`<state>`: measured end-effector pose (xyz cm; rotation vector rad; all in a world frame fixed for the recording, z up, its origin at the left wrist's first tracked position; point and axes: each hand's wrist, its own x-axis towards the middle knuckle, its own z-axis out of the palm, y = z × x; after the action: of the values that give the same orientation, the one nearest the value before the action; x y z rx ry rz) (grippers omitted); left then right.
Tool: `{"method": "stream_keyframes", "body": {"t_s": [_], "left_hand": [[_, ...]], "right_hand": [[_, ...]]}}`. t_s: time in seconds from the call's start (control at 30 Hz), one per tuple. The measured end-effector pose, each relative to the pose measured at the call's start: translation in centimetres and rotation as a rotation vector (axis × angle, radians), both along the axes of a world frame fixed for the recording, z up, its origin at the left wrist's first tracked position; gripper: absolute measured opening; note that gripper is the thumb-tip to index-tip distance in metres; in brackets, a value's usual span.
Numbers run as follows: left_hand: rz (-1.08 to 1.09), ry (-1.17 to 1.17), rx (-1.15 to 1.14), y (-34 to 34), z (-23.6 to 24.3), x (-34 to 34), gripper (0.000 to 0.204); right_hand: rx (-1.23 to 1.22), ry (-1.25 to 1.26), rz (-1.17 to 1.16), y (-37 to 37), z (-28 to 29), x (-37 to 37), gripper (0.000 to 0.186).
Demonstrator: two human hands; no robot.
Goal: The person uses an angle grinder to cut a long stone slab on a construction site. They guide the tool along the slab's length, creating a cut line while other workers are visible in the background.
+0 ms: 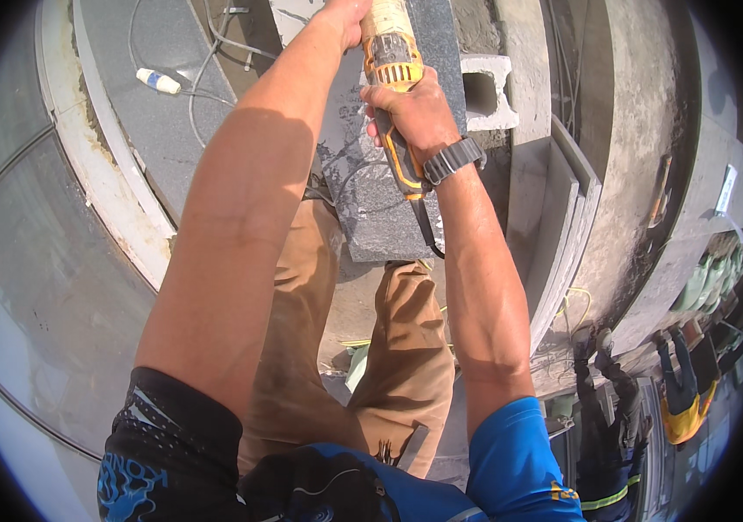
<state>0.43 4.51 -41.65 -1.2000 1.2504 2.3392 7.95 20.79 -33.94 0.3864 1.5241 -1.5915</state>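
Observation:
A yellow and black angle grinder [393, 59] with pale tape round its body lies lengthwise before me, its front end cut off by the upper edge. My right hand [419, 113] is closed round the rear handle, and a black cord [427, 228] runs from that end toward me. Up at the grinder's front, my left hand [351, 19] grips its left side; part of this hand is out of the picture. Below the tool lies a grey stone slab [380, 213], its surface patched with pale dust. The grinder's disc is not in view.
A hollow concrete block [504, 109] sits to the right, near upright slabs [563, 213]. At left, a white cable connector [158, 82] and grey cables rest on another stone slab [163, 39]. Other people [619, 409] stand at the lower right.

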Motion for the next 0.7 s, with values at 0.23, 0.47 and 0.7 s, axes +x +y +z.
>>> {"method": "stream_keyframes", "body": {"t_s": [0.23,0.47,0.7], "left_hand": [[-0.003,-0.007,-0.011,-0.5,-0.2,-0.5,0.047],[-0.033,-0.004,-0.008,-0.8,-0.2,-2.2,0.047],[0.026,-0.029,0.000,0.0,-0.2,-1.7,0.046]], "right_hand": [[0.017,-0.001,0.022,-0.3,0.7,-0.9,0.060],[-0.003,-0.018,0.044,-0.6,0.0,-2.5,0.060],[0.049,-0.042,0.055,-0.3,0.4,-2.1,0.059]]}}
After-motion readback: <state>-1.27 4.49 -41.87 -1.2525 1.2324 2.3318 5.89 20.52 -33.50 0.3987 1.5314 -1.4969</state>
